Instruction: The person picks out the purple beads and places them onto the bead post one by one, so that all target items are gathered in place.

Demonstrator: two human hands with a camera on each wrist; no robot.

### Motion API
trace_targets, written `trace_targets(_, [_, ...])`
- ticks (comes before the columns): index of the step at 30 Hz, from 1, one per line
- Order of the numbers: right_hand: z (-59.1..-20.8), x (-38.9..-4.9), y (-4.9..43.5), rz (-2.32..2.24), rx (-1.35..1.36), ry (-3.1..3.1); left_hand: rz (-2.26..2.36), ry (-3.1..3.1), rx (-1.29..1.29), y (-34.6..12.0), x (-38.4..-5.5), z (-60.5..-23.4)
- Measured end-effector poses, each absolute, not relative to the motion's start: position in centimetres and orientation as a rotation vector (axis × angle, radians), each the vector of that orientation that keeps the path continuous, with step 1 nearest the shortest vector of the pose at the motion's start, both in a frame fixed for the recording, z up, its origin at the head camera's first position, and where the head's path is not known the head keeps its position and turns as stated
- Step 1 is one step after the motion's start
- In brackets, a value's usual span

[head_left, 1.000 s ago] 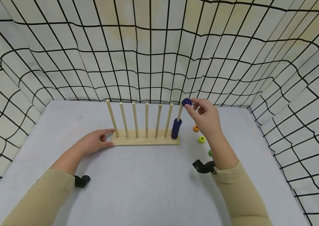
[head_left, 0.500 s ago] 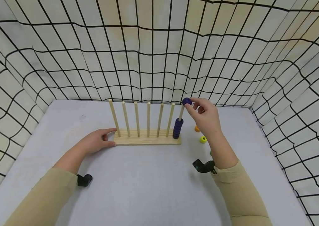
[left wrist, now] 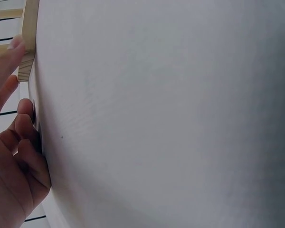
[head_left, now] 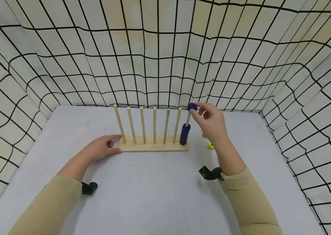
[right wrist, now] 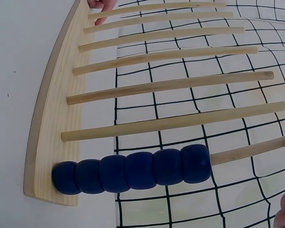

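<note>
A wooden peg board (head_left: 153, 148) with several upright pegs stands on the white table. My left hand (head_left: 99, 148) grips its left end, thumb at the front corner and index finger at the back. In the left wrist view the thumb (left wrist: 7, 61) lies against that end. My right hand (head_left: 212, 122) pinches a dark blue bead (head_left: 192, 106) at the top of the rightmost peg (head_left: 188, 119). In the right wrist view, that peg's tip meets the bead at the right edge. Several blue beads (right wrist: 140, 170) are stacked below on the same peg; the other pegs are bare.
A yellow bead (head_left: 210, 146) and a partly hidden orange bead (head_left: 204, 135) lie right of the board, near the right forearm. Black netting (head_left: 157, 58) over pale walls rises behind the table and along both sides.
The right hand and its bead have shifted slightly left, over the peg's tip. A green bead seen earlier is now hidden behind the right arm. The left hand keeps its hold.
</note>
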State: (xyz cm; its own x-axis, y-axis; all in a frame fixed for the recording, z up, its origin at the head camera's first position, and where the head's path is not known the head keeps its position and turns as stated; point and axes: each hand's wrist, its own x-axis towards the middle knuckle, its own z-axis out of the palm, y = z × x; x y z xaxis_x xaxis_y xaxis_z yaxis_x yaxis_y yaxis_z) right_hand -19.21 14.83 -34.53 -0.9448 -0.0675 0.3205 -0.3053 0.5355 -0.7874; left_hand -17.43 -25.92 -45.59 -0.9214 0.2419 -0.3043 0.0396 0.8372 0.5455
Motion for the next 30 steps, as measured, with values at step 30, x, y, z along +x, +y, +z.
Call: trace_targets(30, [-35.05, -18.94, 14.53, 1.275, 0.315, -2.597, 0.774, 2.652, 0.203, -26.05, -17.47, -45.82])
